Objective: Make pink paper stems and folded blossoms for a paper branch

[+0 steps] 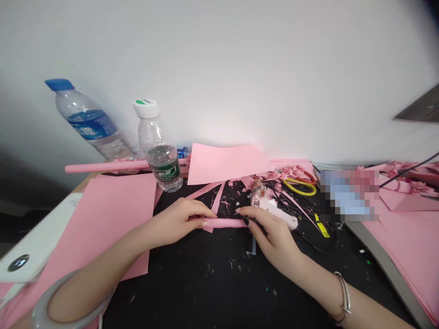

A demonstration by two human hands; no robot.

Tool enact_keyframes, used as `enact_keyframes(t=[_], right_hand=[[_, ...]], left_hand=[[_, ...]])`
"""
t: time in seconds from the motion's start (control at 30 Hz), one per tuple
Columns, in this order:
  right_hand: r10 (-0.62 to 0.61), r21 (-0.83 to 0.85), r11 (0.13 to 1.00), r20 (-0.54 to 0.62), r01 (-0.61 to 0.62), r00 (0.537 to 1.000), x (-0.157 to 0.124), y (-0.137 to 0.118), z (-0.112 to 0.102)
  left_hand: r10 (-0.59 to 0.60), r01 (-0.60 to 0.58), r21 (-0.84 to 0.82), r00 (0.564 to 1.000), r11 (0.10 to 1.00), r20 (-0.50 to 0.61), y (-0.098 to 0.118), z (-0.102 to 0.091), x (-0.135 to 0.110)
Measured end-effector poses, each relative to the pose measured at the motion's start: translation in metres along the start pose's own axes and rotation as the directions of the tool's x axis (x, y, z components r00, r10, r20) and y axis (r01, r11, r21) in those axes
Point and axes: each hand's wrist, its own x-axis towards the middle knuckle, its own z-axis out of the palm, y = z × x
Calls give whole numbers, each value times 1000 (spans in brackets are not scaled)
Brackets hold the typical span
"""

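**Item:** a rolled pink paper tube point(224, 223), lying level above the counter point(206, 283) and held between the two hands.

**Left hand** point(174, 221): fingers closed together, pinching the tube's left end.

**Right hand** point(270, 237): fingers and thumb curled, pinching the tube's right end; dark-painted fingernails point(246, 221); a silver bangle point(344, 292) on the wrist.

**Just beyond the right hand:** a white hot glue gun point(274, 210), lying on its side, with yellow-handled scissors point(303, 186) and pink paper flowers point(291, 172) farther back.

**Beyond the left hand:** a second pink paper tube point(103, 166), two plastic water bottles point(87, 119) point(159, 151), and a pink paper sheet point(222, 163).

**Under the left forearm:** a larger pink paper sheet point(103, 219), with a roll of clear tape point(68, 299) near the elbow.
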Motion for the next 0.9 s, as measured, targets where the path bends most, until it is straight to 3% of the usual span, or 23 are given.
enact_keyframes(t=[0.23,0.6,0.7,0.8,0.9], right_hand=[[-17,133,991,92,5,996,2,-6,-13],[171,286,938,105,-194,980,3,-4,-14],[252,328,905,98,-270,963,4,-2,-15],[331,372,862,99,-343,938,6,1,-17],[392,441,806,101,-394,914,8,6,-18]], left_hand=[[-152,172,-336,985,926,85,-2,-1,0],[-134,194,-423,976,885,169,1,9,2],[-117,152,-367,986,918,117,3,9,1],[-172,162,-263,985,951,-14,3,10,0],[-205,161,-315,972,935,-112,1,11,1]])
